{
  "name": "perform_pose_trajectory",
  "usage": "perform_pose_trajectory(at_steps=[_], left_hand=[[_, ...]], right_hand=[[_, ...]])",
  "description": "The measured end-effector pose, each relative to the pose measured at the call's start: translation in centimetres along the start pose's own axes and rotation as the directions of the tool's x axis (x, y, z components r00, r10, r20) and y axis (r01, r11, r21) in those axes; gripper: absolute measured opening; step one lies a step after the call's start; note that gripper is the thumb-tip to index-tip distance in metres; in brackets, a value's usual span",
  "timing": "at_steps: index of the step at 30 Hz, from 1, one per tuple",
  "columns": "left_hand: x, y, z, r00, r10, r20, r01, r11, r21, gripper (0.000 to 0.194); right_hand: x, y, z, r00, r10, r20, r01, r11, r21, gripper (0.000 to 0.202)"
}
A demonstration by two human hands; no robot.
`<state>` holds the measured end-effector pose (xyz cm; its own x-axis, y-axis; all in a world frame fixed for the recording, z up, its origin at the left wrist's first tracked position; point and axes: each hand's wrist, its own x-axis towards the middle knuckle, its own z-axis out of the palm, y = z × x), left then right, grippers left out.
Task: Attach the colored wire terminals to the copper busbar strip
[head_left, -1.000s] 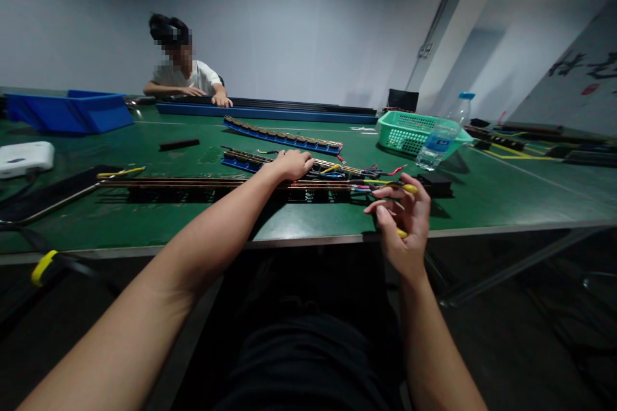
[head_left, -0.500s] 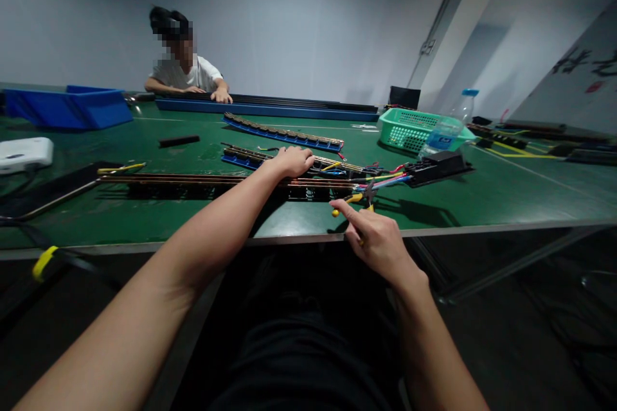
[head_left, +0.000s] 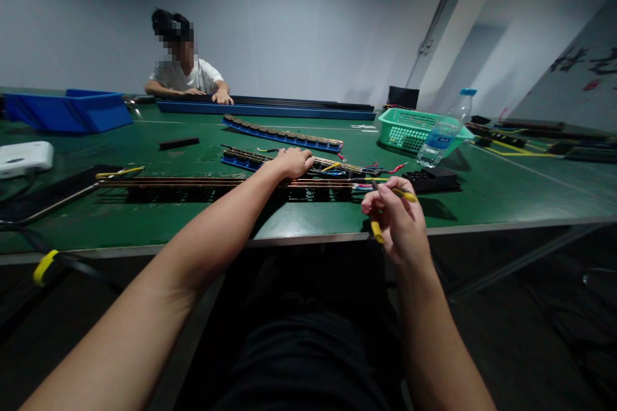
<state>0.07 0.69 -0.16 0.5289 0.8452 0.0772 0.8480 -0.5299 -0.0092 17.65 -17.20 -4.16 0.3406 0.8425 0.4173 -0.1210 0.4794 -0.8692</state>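
A long black strip with copper bars lies along the near side of the table. My left hand is palm down at its far edge, fingers bent over it; the fingertips are partly hidden. My right hand is closed around pliers with yellow handles, by the strip's right end. The plier jaws are mostly hidden by my fingers. Coloured wires come out of that end, towards a black box-like part lying on the table. Just behind my left hand is a shorter strip with a blue base.
Another blue-based strip lies farther back. A green basket and a water bottle stand right. A blue bin and white device are left. Across the table, a person touches a long blue piece.
My right hand has moved right and up, turning the pliers so the handles point differently. The black box-like part has dropped flatter onto the table. My left hand has stayed in place.
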Motion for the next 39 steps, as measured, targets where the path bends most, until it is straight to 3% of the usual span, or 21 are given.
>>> perform_pose_trajectory(at_steps=[3, 5, 12, 16, 20, 24, 27, 30, 34, 39], left_hand=[[0.2, -0.1, 0.1, 1.0, -0.009, -0.001, 0.009, 1.0, 0.003, 0.052], [0.3, -0.2, 0.2, 1.0, -0.006, 0.001, 0.006, 1.0, 0.004, 0.052], [0.3, -0.2, 0.3, 1.0, -0.01, -0.001, 0.01, 1.0, 0.014, 0.05], [0.4, -0.2, 0.4, 1.0, -0.013, -0.015, 0.013, 1.0, 0.021, 0.05], [0.5, -0.2, 0.5, 1.0, -0.013, -0.013, 0.013, 1.0, 0.027, 0.049], [0.5, -0.2, 0.5, 1.0, -0.009, -0.011, 0.009, 1.0, 0.026, 0.05], [0.5, -0.2, 0.4, 1.0, -0.006, -0.009, 0.007, 1.0, 0.019, 0.05], [0.4, 0.0, 0.2, 1.0, -0.004, 0.0, 0.004, 1.0, 0.017, 0.048], [0.1, 0.0, 0.2, 1.0, 0.009, -0.006, -0.009, 1.0, 0.015, 0.047], [0.2, -0.2, 0.5, 1.0, 0.012, -0.023, -0.012, 1.0, 0.001, 0.048]], right_hand=[[0.8, 0.0, 0.1, 0.974, 0.211, -0.082, -0.198, 0.969, 0.149, 0.042], [1.2, -0.2, -0.1, 0.955, 0.282, -0.092, -0.257, 0.941, 0.219, 0.047], [1.6, -0.6, 0.1, 0.946, 0.309, -0.103, -0.248, 0.889, 0.385, 0.051], [0.1, 0.4, 1.3, 0.979, 0.122, -0.164, -0.089, 0.977, 0.196, 0.045], [-2.7, 1.3, 2.2, 0.996, -0.093, 0.009, 0.093, 0.99, -0.109, 0.032], [-4.5, 1.3, 2.5, 0.943, -0.206, 0.262, 0.239, 0.966, -0.098, 0.04], [-3.9, 0.7, 2.9, 0.908, -0.283, 0.309, 0.296, 0.955, 0.005, 0.05], [-2.1, -0.2, 3.6, 0.921, -0.261, 0.29, 0.23, 0.964, 0.136, 0.05], [0.5, -1.1, 4.3, 0.946, -0.118, 0.303, 0.027, 0.957, 0.289, 0.046], [2.1, -0.1, 4.2, 0.961, 0.026, 0.275, -0.13, 0.922, 0.366, 0.043]])
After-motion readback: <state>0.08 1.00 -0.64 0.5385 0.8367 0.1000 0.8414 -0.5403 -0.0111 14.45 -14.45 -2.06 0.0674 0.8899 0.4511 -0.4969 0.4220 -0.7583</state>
